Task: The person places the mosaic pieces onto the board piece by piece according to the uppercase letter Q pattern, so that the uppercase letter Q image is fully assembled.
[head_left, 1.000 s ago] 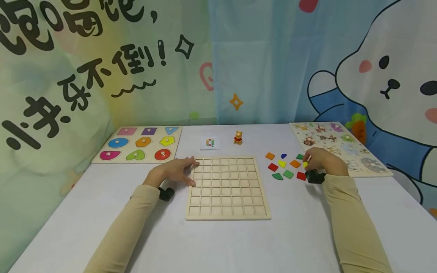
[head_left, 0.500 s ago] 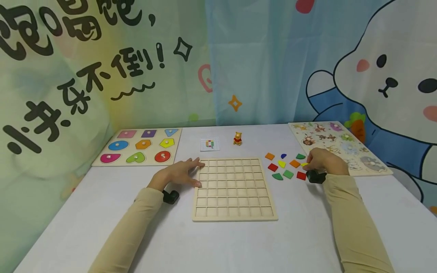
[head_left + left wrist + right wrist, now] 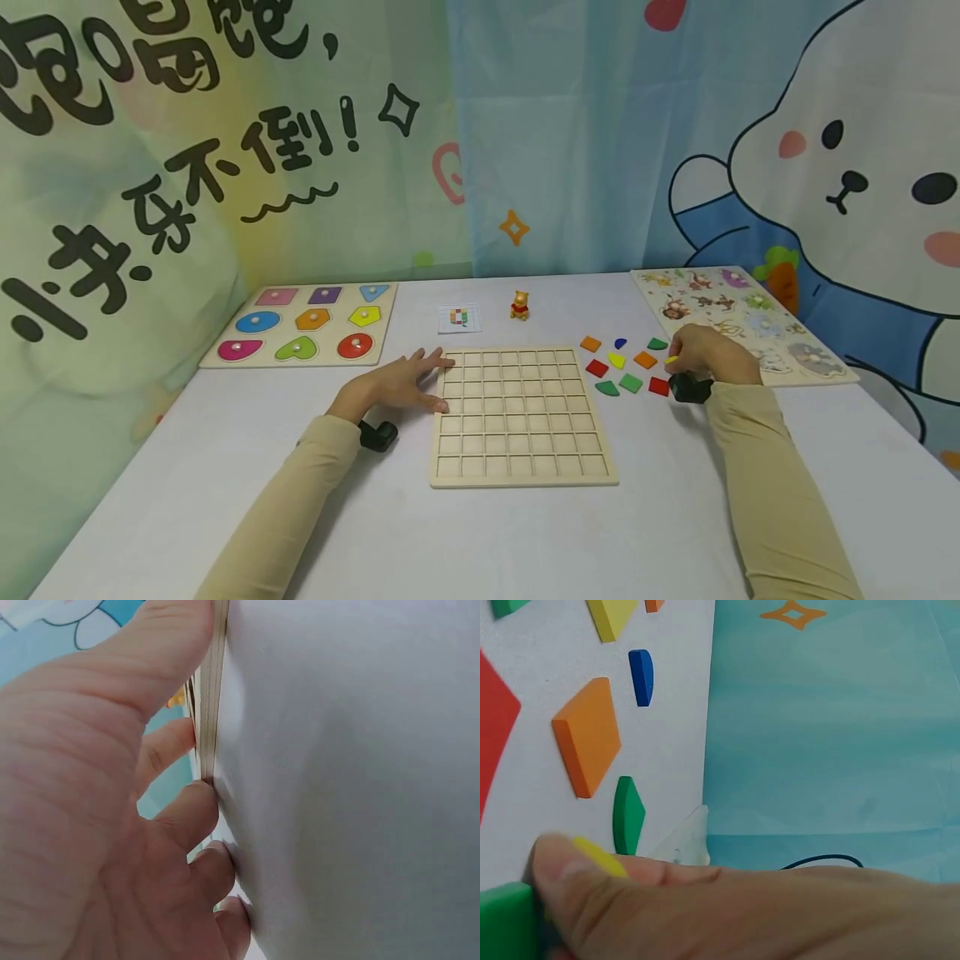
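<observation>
My left hand (image 3: 401, 383) touches the left edge of a wooden grid board (image 3: 525, 417), its thumb and fingers spread. In the left wrist view, the thumb and fingertips meet the board's edge (image 3: 210, 712). My right hand (image 3: 712, 354) pinches a small yellow piece (image 3: 600, 856) between thumb and finger, at the right of the loose pieces. Around it lie an orange piece (image 3: 645, 360), a red square (image 3: 658, 387), a green piece (image 3: 657, 343) and a blue piece (image 3: 620, 343). Close to the thumb in the right wrist view is another green piece (image 3: 506, 922).
Behind the grid board are a small pattern card (image 3: 459, 317) and a bear figurine (image 3: 520, 305). A shape puzzle board (image 3: 300, 325) stands at back left, an animal puzzle board (image 3: 780, 342) at back right. A printed curtain (image 3: 555, 142) hangs behind the white table (image 3: 525, 542).
The grid board has slid to the right, with my left hand moving along at its edge. My right hand has stayed near the same spot, the yellow piece shifting slightly in its fingers.
</observation>
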Demonstrator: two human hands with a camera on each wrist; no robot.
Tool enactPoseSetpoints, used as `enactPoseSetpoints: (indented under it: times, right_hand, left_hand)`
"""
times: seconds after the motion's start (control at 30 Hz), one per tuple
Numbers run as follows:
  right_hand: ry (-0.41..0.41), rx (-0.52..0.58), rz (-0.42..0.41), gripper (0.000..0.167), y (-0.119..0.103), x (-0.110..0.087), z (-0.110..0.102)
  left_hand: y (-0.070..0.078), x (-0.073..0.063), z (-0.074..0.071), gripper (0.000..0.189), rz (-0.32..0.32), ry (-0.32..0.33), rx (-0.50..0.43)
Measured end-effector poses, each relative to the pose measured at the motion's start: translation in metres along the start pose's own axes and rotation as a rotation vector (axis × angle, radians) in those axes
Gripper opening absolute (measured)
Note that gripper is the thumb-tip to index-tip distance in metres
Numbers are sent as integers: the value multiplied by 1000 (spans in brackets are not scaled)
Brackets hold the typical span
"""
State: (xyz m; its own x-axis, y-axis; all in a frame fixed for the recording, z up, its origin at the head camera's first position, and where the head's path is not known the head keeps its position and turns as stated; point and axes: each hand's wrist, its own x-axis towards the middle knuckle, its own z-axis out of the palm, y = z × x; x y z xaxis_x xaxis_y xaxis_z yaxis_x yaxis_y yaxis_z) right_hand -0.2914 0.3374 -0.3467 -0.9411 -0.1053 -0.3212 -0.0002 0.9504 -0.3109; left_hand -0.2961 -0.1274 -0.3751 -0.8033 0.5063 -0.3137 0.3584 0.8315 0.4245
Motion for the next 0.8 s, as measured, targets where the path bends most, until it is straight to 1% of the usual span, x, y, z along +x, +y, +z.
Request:
enactPoseSetpoints:
  times: [0.07,0.13,0.23,0.33,0.4,0.5,0.63,0.8]
  right_hand:
    - [6,-7,-13,16,-1,0,-3]
    - [15,13,-18,14,-3,-1,-5]
    - [28,49,-33,19,-6,-1,-8]
    - [46,80,-67,24,-13,-3,-9]
    - [70,87,-109,23,-20,-5,-7]
    - [115,72,-159,21,-36,-5,-5]
    - [150,39,-208,15,-56,-1,0]
    - [210,21,-311,11,-77,3,11]
  left_hand:
    - [-1,0,-1,84,3,-2,-8]
    - [-3,0,-1,84,5,-1,-12]
    - [-4,1,-1,85,1,-12,-21]
    - [-3,2,0,86,2,-21,-18]
    - [-2,2,1,85,2,-20,-3]
    - [2,1,1,84,0,-2,28]
    - [10,-2,0,82,-14,16,60]
    - [21,-5,0,82,-24,19,118]
